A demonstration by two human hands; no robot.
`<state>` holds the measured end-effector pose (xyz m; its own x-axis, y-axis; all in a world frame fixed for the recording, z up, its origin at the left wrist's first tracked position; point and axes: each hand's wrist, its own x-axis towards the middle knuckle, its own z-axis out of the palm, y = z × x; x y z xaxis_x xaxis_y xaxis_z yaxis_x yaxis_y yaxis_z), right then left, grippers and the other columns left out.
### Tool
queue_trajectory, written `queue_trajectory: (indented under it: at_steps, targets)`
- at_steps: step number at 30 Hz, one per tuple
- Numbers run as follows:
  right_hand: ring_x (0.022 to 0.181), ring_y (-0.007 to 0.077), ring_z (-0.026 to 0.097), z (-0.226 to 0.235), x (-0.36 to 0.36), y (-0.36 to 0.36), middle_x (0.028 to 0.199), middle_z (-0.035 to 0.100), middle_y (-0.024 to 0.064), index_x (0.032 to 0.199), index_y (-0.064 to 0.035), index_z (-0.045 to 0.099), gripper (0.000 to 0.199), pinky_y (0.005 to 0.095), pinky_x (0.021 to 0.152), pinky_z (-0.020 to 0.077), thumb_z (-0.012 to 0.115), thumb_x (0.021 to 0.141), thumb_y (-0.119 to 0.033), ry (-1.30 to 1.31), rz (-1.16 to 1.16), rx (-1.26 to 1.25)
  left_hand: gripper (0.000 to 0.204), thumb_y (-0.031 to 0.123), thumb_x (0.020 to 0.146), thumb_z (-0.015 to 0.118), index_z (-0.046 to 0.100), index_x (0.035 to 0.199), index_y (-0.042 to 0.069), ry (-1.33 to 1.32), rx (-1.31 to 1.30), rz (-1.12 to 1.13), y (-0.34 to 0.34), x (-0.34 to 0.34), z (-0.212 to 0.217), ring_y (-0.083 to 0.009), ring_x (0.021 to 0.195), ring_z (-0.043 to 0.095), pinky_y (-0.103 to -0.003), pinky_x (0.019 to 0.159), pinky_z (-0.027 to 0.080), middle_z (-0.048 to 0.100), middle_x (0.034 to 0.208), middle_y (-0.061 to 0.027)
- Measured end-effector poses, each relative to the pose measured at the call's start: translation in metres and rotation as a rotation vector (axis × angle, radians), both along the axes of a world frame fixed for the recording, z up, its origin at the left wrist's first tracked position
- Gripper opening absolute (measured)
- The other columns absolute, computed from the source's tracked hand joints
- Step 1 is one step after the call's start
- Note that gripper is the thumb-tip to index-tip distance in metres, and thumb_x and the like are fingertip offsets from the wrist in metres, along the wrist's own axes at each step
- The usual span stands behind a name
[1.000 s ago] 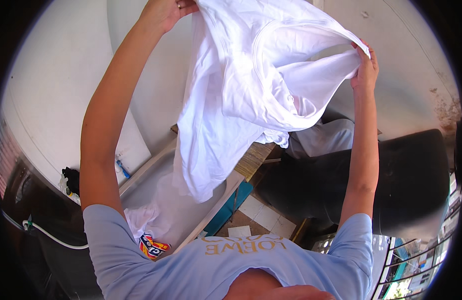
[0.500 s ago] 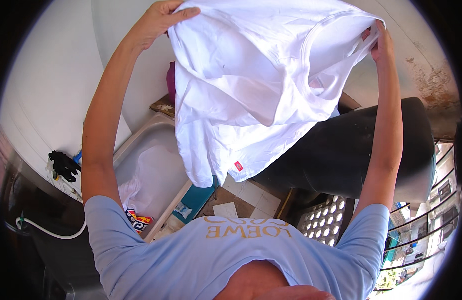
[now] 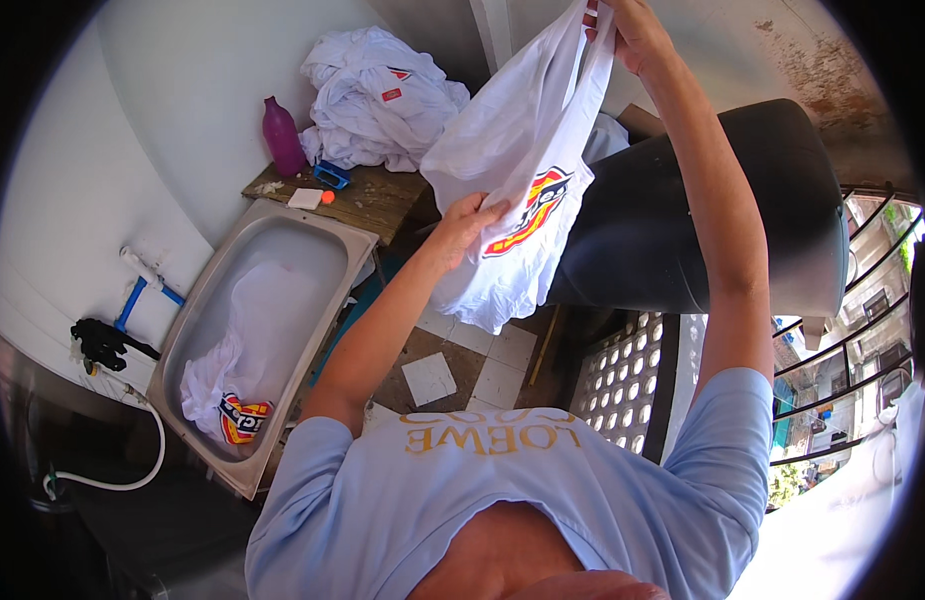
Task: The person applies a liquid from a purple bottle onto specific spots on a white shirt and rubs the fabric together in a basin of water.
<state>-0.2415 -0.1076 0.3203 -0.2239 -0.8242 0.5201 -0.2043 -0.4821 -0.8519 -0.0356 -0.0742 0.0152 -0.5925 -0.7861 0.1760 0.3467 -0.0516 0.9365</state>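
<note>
**White printed shirt held up in both hands, over the floor beside the sink**

- white shirt: thin, soft cloth, hangs limp in long vertical folds. Colourful red/yellow/dark print on the side facing the camera, partly creased. Bottom hem droops loose above the tiled floor.
- right hand: raised high, fingers pinched shut on the shirt's top edge; the cloth hangs from this grip.
- left hand: lower, at mid-height on the shirt's left edge. Fingers curl onto the fabric, thumb behind it; it grips the cloth but I can't tell how tightly.
- Shirt position: in the air between the two hands, in front of the large dark rounded tank, well clear of the sink.
- metal sink: rectangular, dull steel, rounded corners. Cloudy water inside with another white garment soaking, same sort of print visible at its lower end.
- wooden shelf behind the sink: rough, stained. On it: purple plastic bottle upright, small blue object, white bar of soap, heap of crumpled white clothes.
- Wall left of the sink: blue pipe, white hose looping down.
- Right side: perforated block wall, metal railing.
</note>
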Motion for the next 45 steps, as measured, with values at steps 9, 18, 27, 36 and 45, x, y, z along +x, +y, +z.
queue_trajectory:
  at_steps: [9,18,27,36,45]
  targets:
    - [0.095,0.0226,0.058,-0.041,-0.135,0.037,0.100,0.061,0.0103,0.112,-0.0011,0.058,0.041,0.0446,0.093,0.0472,0.074,0.076,-0.014,-0.216,0.141,0.264,0.023,0.007,0.085,0.062,0.053,0.104,-0.002,0.368,0.033,0.287,-0.110,0.094,0.098,-0.0258,0.098,0.062,-0.040,0.090,0.049,0.063,0.101,-0.0144]
    - [0.099,0.0220,0.056,-0.078,-0.163,0.062,0.105,0.061,0.0098,0.107,-0.0043,0.062,0.038,0.0415,0.085,0.0486,0.076,0.076,-0.020,-0.295,0.038,0.273,0.036,0.017,0.080,0.067,0.058,0.108,-0.003,0.262,-0.022,0.314,-0.116,0.095,0.140,-0.0253,0.104,0.060,-0.037,0.094,0.044,0.063,0.109,-0.0132]
    - [0.088,0.0261,0.059,-0.099,-0.142,0.045,0.088,0.061,0.0101,0.105,-0.0030,0.060,0.030,0.0395,0.079,0.0504,0.061,0.085,-0.025,-0.386,0.066,0.362,0.042,0.010,0.082,0.060,0.047,0.121,0.017,0.291,-0.161,0.249,-0.155,0.123,0.147,-0.0229,0.089,0.063,-0.039,0.077,0.053,0.064,0.098,-0.0103]
    - [0.092,0.0212,0.061,-0.094,-0.124,0.051,0.100,0.064,0.0081,0.106,-0.0032,0.065,0.031,0.0370,0.080,0.0521,0.072,0.080,-0.017,-0.463,0.045,0.365,0.050,0.023,0.082,0.062,0.048,0.129,0.013,0.264,-0.097,0.299,-0.114,0.127,0.157,-0.0269,0.106,0.052,-0.043,0.091,0.041,0.052,0.128,-0.0093]
    - [0.096,0.0263,0.061,-0.120,-0.120,0.042,0.103,0.063,0.0138,0.107,0.0017,0.059,0.037,0.0425,0.089,0.0489,0.073,0.078,-0.015,-0.526,0.095,0.289,0.065,0.027,0.082,0.056,0.033,0.142,0.021,0.197,-0.090,0.225,-0.138,0.136,0.138,-0.0263,0.118,0.042,-0.045,0.098,0.036,0.044,0.136,-0.0066]
